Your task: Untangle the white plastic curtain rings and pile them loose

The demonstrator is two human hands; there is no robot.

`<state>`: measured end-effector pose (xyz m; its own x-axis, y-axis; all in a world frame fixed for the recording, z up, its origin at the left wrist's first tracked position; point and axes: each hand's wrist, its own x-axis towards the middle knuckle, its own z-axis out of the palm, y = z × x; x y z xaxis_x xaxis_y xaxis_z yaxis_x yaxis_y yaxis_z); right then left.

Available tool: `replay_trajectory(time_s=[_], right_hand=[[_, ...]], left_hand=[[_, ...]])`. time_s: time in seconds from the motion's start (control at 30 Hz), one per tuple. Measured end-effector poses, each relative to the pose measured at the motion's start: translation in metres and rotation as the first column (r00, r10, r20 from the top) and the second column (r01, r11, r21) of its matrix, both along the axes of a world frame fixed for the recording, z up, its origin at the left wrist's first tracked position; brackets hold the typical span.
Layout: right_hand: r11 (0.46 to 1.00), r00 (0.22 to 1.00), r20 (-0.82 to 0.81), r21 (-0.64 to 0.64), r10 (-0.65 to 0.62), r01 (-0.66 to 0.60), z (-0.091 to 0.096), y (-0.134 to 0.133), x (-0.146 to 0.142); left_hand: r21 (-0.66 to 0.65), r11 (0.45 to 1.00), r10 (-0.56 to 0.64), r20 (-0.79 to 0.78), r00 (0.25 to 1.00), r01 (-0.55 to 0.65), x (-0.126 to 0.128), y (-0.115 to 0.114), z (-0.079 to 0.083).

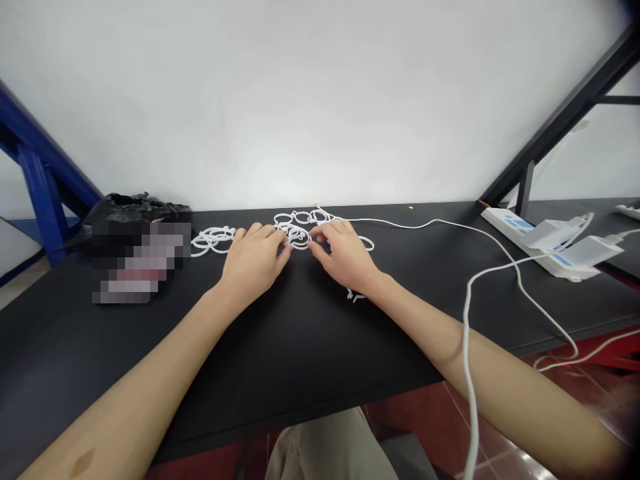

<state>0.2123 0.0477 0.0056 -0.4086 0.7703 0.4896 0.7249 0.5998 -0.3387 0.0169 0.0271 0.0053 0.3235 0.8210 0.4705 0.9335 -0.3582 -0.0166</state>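
Several thin white plastic rings with small eyelets, like curtain rings, lie heaped on the black table around my hands. My left hand point(253, 257) is palm down, its thumb and index finger close together at the edge of the middle ring pile point(299, 237); they seem to pinch a ring there, though the fingertips are partly hidden. Facing it from the right side of that pile, my right hand point(344, 250) has its thumb and fingers apart. More white rings point(213, 239) lie left of my left hand, and one ring point(369, 243) shows just past my right hand.
A crumpled black plastic bag point(135, 207) sits at the left, beside a blurred-out patch. At the right, a white power strip point(517, 230) holds plugged-in white adapters point(590, 257). A white cable point(467, 333) hangs across my right forearm. Small white pieces point(354, 295) lie near my right wrist.
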Motion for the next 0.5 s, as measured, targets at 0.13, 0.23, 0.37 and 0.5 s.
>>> replay_trajectory(time_s=[0.13,0.23,0.37,0.5], right_hand=[[1.0,1.0,0.002,0.019,-0.022,0.022,0.001,0.0,0.001],[0.999,0.999,0.007,0.012,-0.038,0.038,0.001,0.001,0.002],[0.999,0.998,0.052,0.01,-0.042,0.041,0.001,0.002,0.004],[0.993,0.987,0.116,0.028,0.112,-0.116,0.001,0.002,0.003]], left_hand=[[0.056,0.998,0.02,0.01,1.0,-0.02,0.001,-0.003,0.004],[0.081,0.994,0.064,0.037,0.997,-0.067,-0.003,-0.002,0.008],[0.053,0.983,0.172,0.091,0.981,-0.177,-0.018,0.003,0.013],[0.015,0.943,0.326,0.153,0.933,-0.332,-0.036,0.008,0.013]])
